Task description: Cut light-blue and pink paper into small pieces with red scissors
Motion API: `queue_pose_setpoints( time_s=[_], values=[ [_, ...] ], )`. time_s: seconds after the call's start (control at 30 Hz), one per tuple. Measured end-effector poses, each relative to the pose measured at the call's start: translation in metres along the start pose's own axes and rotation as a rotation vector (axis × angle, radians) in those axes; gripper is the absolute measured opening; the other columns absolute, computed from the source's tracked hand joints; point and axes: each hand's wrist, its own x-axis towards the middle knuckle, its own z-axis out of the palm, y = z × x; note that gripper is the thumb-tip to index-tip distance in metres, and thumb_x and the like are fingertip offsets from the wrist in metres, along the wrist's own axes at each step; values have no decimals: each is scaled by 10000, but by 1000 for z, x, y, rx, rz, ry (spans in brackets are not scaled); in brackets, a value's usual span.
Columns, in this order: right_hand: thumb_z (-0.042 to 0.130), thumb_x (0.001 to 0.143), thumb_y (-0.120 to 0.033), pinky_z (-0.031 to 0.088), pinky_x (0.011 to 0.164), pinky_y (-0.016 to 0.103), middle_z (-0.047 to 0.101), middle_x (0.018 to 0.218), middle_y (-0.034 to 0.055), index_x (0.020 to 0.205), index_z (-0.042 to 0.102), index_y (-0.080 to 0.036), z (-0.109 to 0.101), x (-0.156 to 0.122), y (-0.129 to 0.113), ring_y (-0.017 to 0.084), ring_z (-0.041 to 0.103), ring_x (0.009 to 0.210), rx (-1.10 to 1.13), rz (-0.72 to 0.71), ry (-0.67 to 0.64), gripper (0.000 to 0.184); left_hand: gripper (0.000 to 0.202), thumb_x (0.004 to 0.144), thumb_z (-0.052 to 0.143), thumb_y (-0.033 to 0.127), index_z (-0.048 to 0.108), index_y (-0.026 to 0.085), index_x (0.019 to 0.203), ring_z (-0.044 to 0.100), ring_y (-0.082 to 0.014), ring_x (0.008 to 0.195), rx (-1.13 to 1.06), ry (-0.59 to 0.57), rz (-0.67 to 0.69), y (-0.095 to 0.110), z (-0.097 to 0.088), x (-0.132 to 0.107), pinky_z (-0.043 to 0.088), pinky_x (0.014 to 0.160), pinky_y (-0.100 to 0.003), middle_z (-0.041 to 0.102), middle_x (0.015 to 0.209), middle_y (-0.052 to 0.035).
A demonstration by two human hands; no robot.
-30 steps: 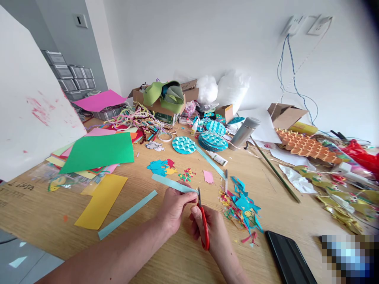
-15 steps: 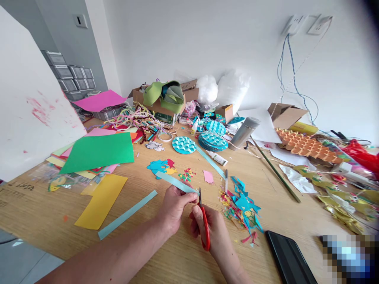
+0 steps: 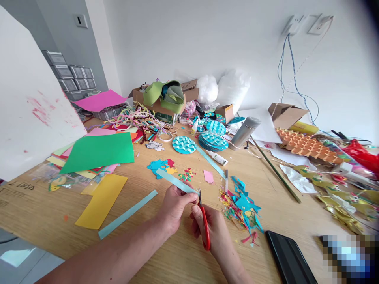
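Our left hand [image 3: 175, 203] pinches a pale blue paper strip [image 3: 174, 180], one end at the scissors [image 3: 205, 225] gripped in our right hand [image 3: 213, 225], with paper scraps [image 3: 244, 203] on the counter [image 3: 171, 261] right of the scissors.

There are two hands [image 3: 174, 208] and three pale-blue strips [image 3: 177, 183].

Pale-blue paper strip [image 3: 172, 179]; red scissor handle [image 3: 206, 232]

Paper strip [image 3: 173, 181] and scissors [image 3: 204, 221]
Strip: 1 piece, light blue, narrow, flat; held diagonally, far left to near right. Scissors: 1 pair, red handles, dark blades; held points forward, blades at the strip's right end.
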Motion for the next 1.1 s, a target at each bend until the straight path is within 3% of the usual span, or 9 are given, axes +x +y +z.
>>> queue_pose_setpoints(
  time_s=[1.1],
  values=[
    [456, 817, -682, 349, 379, 194, 572, 466, 24, 637, 520, -157, -2, 0, 2, 111, 509, 377, -2, 46, -42, 558, 217, 586, 700, 152, 553, 144, 745, 574, -121, 619, 69, 3, 34, 5, -1, 4, 482, 622, -250, 632, 674, -5]
  ],
)
